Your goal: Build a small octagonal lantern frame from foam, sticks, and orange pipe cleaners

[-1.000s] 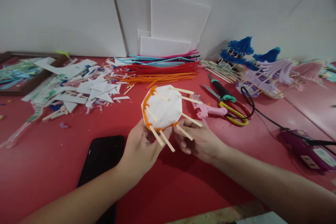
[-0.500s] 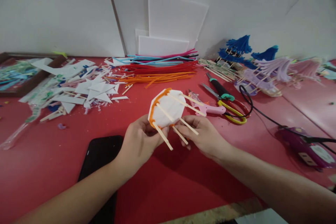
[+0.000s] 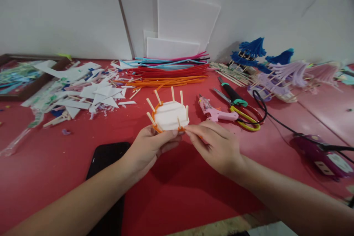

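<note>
A white many-sided foam board base point(image 3: 170, 116) is held over the table, with several short wooden sticks point(image 3: 158, 97) standing up around its rim. An orange pipe cleaner point(image 3: 155, 128) runs along its left and near edges, bending around the sticks. My left hand point(image 3: 152, 141) grips the base from the near left, thumb on top of the near edge and fingers beneath. At the near right edge, my right hand point(image 3: 214, 142) pinches the orange pipe cleaner between thumb and index finger; a bit of orange shows below those fingers.
Behind lie bundled pipe cleaners point(image 3: 168, 72) and white board scraps point(image 3: 102, 94). To the right are a pink glue gun point(image 3: 218, 113), scissors point(image 3: 246, 120), a purple power strip point(image 3: 322, 155) and blue and lilac pipe-cleaner models point(image 3: 287, 70). A black phone point(image 3: 109, 160) lies under my left forearm.
The base has turned from steeply tilted, sticks pointing toward me, to nearly level with sticks up. My right hand has moved from underneath to pinching the pipe cleaner at the near edge.
</note>
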A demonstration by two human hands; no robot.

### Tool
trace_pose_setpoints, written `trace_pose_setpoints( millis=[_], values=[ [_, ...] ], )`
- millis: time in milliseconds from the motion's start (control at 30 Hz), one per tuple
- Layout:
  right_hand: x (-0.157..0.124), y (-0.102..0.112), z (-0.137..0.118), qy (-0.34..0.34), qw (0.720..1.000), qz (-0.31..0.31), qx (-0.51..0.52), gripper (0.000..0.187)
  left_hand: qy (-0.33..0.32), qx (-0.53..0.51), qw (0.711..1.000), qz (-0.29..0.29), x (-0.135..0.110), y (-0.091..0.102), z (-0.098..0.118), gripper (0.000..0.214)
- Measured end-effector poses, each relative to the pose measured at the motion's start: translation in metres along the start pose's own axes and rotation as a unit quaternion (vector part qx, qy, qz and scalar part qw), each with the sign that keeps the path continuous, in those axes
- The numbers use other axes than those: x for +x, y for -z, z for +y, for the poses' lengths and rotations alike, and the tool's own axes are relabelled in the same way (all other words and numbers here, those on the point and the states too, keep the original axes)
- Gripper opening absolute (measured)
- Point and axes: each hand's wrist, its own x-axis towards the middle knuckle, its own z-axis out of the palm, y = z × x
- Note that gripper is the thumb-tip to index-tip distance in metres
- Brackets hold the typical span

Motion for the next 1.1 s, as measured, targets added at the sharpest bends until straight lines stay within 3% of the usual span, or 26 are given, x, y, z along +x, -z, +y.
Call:
trace_pose_setpoints(
  millis=[400,500,567,633,700,767,833,900,1100],
  values=[
    [0.002,0.001,0.009,0.075,0.995,-0.068,0.009,0.018,0.029,-0.018,0.999,-0.004,0.002,0.001,0.000,0.012],
    [0.003,0.002,0.006,0.039,0.995,-0.063,0.070,0.015,0.023,0.002,1.000,-0.002,0.001,0.002,-0.002,0.014],
    [0.004,0.001,0.002,-0.043,0.987,-0.052,0.143,0.009,-0.010,0.019,1.000,-0.006,0.001,0.003,-0.004,0.022],
    [0.005,-0.001,-0.003,-0.164,0.951,-0.050,0.256,0.006,-0.066,0.053,0.996,-0.006,0.001,0.003,-0.005,0.036],
    [0.005,-0.005,-0.005,-0.274,0.883,-0.055,0.378,0.013,-0.124,0.106,0.987,0.006,0.001,0.002,-0.005,0.048],
    [0.005,-0.009,-0.005,-0.338,0.817,-0.048,0.464,0.021,-0.176,0.162,0.971,0.026,0.000,0.001,-0.005,0.049],
    [0.006,-0.011,-0.003,-0.360,0.784,-0.041,0.503,0.028,-0.225,0.203,0.952,0.039,-0.002,-0.001,-0.005,0.045],
    [0.007,-0.011,-0.001,-0.345,0.785,-0.053,0.511,0.027,-0.265,0.228,0.936,0.042,-0.005,-0.001,-0.006,0.042],
    [0.008,-0.006,0.001,-0.232,0.859,-0.073,0.452,0.014,-0.296,0.249,0.922,0.027,-0.009,-0.001,-0.009,0.043]
  ],
)
